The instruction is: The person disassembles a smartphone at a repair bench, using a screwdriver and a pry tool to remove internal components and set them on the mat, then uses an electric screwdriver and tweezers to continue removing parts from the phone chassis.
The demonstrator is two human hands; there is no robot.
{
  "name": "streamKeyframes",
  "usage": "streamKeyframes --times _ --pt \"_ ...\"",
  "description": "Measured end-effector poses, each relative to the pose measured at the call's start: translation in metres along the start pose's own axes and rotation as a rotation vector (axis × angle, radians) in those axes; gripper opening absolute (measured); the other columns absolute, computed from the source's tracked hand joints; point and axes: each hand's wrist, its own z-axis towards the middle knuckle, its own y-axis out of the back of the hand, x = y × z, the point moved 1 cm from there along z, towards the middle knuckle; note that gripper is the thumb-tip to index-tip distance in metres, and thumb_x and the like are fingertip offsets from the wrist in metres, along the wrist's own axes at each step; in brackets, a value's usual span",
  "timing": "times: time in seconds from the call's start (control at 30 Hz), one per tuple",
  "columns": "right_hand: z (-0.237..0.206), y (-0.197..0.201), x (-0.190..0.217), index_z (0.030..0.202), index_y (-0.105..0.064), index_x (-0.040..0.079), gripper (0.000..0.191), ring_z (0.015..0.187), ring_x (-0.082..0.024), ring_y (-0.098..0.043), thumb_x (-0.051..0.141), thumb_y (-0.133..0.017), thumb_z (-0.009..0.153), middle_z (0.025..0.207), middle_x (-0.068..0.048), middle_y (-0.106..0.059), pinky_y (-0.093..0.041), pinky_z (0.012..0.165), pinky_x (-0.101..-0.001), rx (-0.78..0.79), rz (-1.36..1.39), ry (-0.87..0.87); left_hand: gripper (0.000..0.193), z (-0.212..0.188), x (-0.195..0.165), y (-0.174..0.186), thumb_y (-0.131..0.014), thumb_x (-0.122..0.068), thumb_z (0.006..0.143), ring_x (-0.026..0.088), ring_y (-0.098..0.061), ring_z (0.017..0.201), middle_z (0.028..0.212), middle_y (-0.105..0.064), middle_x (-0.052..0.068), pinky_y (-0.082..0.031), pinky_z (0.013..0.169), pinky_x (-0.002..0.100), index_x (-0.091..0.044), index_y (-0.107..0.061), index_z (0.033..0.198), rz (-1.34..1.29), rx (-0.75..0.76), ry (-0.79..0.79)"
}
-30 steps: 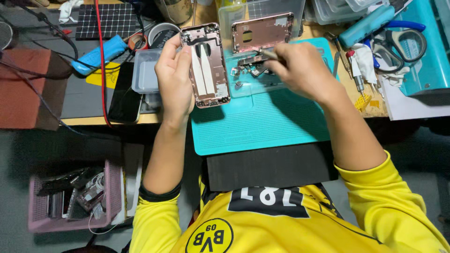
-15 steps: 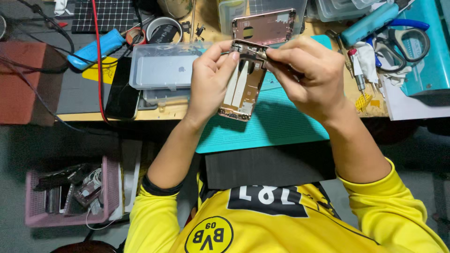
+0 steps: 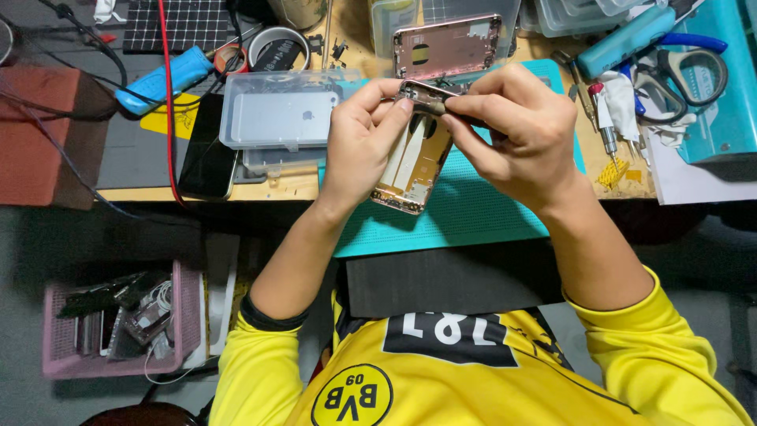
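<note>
My left hand (image 3: 363, 138) holds an opened phone housing (image 3: 416, 162), gold-pink, tilted up above the teal work mat (image 3: 465, 213). Two pale adhesive strips run down its inside. My right hand (image 3: 516, 130) pinches a small dark tool or part at the housing's top edge, fingers closed tight; what exactly it grips is hidden by the fingers. A second pink phone back shell (image 3: 447, 46) lies flat just beyond the hands.
A clear plastic box with a silver phone back (image 3: 280, 117) sits left of the hands, beside a black phone (image 3: 206, 154). Blue tool (image 3: 162, 77), tape rolls (image 3: 277, 49), scissors (image 3: 686, 75) and screwdrivers (image 3: 603, 118) crowd the bench. A pink basket of parts (image 3: 118, 319) stands on the floor.
Both hands lifted the housing off the bench's far side and brought it nearer and to the right, tilted up over the mat. The right hand closed in on its top edge.
</note>
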Motion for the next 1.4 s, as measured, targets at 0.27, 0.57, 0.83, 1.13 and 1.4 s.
streamKeyframes --times 0.27,0.57,0.83,1.13,1.4 --pt "0.0015 -0.0015 0.0027 0.111 -0.076 0.002 0.019 0.074 -0.015 -0.062 0.000 -0.088 0.096 0.096 -0.009 -0.067 -0.048 0.063 -0.0260 -0.004 0.001 -0.009 0.018 -0.0026 -0.0017 -0.0010 -0.058 -0.005 0.109 0.008 -0.070 0.087 0.101 -0.077 0.010 -0.057 0.076 0.023 0.003 -0.063 0.124 -0.007 -0.011 0.024" --pt "0.0010 -0.0031 0.0053 0.111 -0.076 0.002 0.019 0.075 -0.014 -0.063 0.000 -0.088 0.097 0.096 -0.008 -0.067 -0.048 0.064 -0.0256 -0.010 -0.002 -0.017 0.021 -0.0044 -0.0042 -0.0017 -0.059 -0.004 0.108 0.004 -0.065 0.084 0.097 -0.075 0.006 -0.053 0.073 0.020 0.005 -0.067 0.125 0.043 -0.030 0.020" --pt "0.0013 -0.0003 0.0043 0.111 -0.076 0.001 0.019 0.076 -0.016 -0.063 -0.002 -0.087 0.096 0.095 -0.010 -0.067 -0.048 0.064 -0.0269 -0.022 -0.008 0.012 0.021 -0.0044 -0.0085 -0.0004 -0.059 -0.003 0.108 0.005 -0.067 0.087 0.099 -0.076 0.006 -0.055 0.077 0.021 0.007 -0.066 0.124 0.033 -0.041 -0.007" --pt "0.0009 -0.0020 0.0045 0.111 -0.076 0.002 0.019 0.075 -0.015 -0.063 0.000 -0.088 0.097 0.099 -0.009 -0.066 -0.048 0.064 -0.0262 -0.026 -0.009 -0.001 0.021 -0.0031 -0.0074 -0.0013 -0.060 -0.003 0.107 0.004 -0.066 0.085 0.098 -0.075 0.005 -0.054 0.075 0.020 0.006 -0.066 0.124 0.011 -0.048 0.003" --pt "0.0011 -0.0032 0.0047 0.112 -0.076 0.001 0.020 0.075 -0.015 -0.063 -0.001 -0.088 0.096 0.099 -0.010 -0.066 -0.048 0.063 -0.0264 -0.032 -0.014 -0.002 0.022 -0.0036 -0.0081 -0.0019 -0.060 -0.003 0.107 0.004 -0.066 0.084 0.097 -0.075 0.004 -0.053 0.074 0.020 0.007 -0.067 0.125 -0.001 -0.046 0.004"
